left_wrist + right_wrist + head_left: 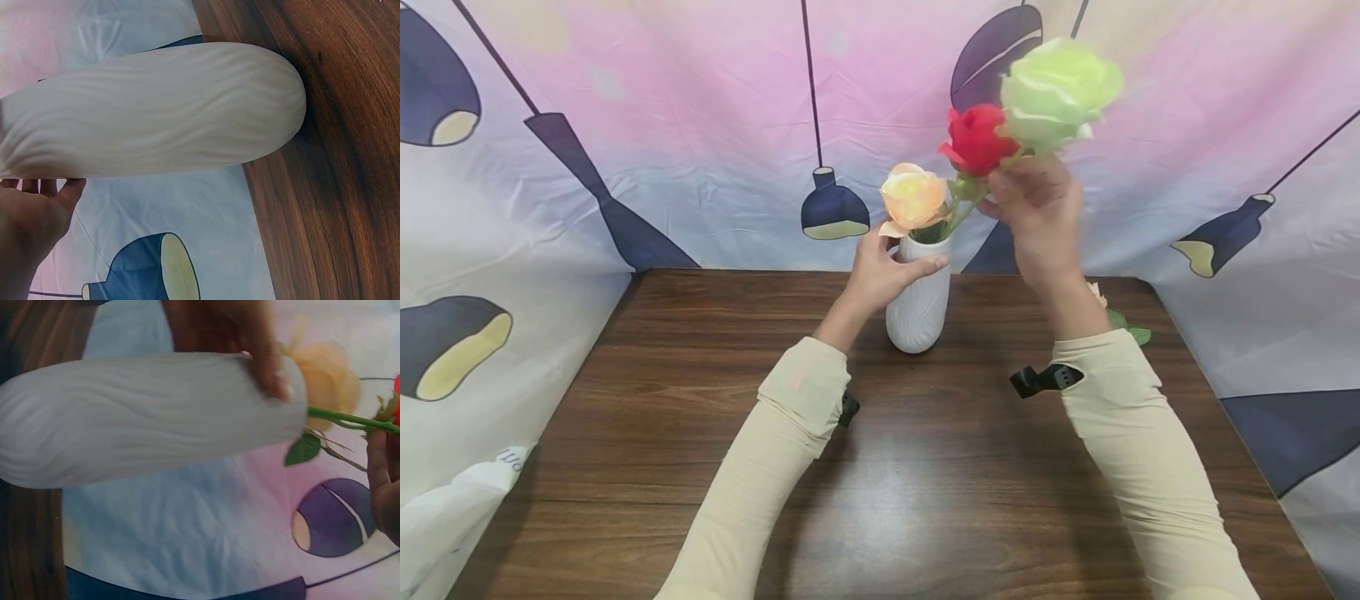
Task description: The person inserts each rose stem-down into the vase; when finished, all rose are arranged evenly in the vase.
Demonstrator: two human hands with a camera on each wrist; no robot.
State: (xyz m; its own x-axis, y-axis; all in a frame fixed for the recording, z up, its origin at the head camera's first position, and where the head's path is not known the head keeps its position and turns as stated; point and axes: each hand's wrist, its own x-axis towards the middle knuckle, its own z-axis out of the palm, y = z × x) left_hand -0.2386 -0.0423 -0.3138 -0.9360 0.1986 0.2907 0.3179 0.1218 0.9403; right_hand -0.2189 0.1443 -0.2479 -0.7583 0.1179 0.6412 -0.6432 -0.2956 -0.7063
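A ribbed white vase [919, 308] stands near the table's back edge. My left hand [883, 271] holds it near the rim, thumb across the front. From its mouth rise a peach rose [913, 197] at the left and a red rose [979, 140]. Higher up and to the right is a pale green rose [1060, 93], slightly blurred. Just beneath the green bloom, my right hand [1041, 212] pinches its stem. Green stems [340, 417] run into the vase mouth in the right wrist view. The vase hides their lower ends.
On the brown wooden table [880, 508], a pale pink flower [1097, 293] with green leaves [1138, 335] lies partly behind my right forearm. Patterned cloth [730, 200] hangs close behind and at both sides. A white crumpled sheet [460, 508] is at the left edge.
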